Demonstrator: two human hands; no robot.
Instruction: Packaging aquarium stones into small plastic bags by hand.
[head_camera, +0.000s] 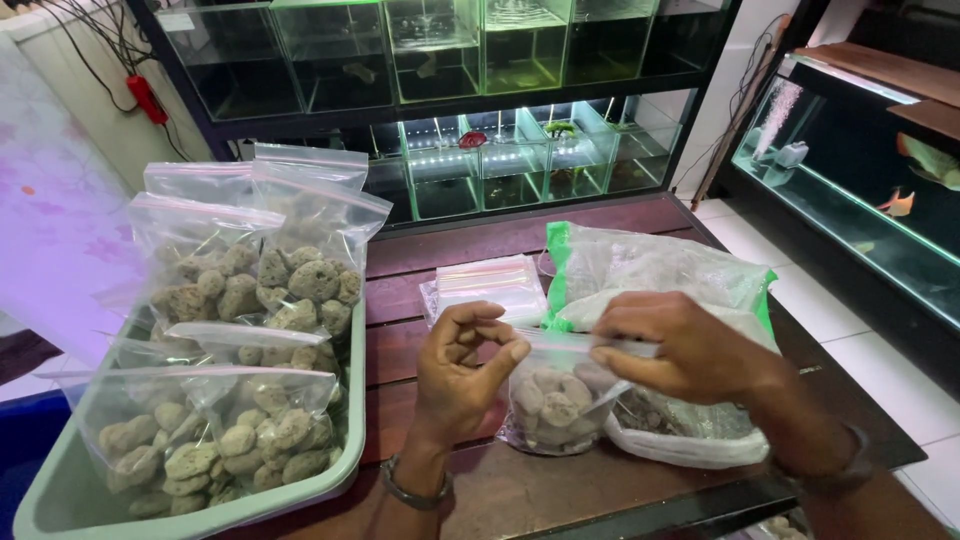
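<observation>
Zip bag of porous stones (555, 395) stands at centre frame on the wooden table (420, 345). Left hand (462, 365) and right hand (680, 345) pinch its top strip between closed fingertips. Filled bags (300, 280) crowd the green tray (345, 460) at left.

Ahead of me, across the top of the frame, a dark shelf rack (440, 105) holds lit glass tanks (520, 45). My table (450, 240) is dark red wood. White floor tiles (870, 360) lie right; a pale wall (60, 210) stands upper left.
</observation>
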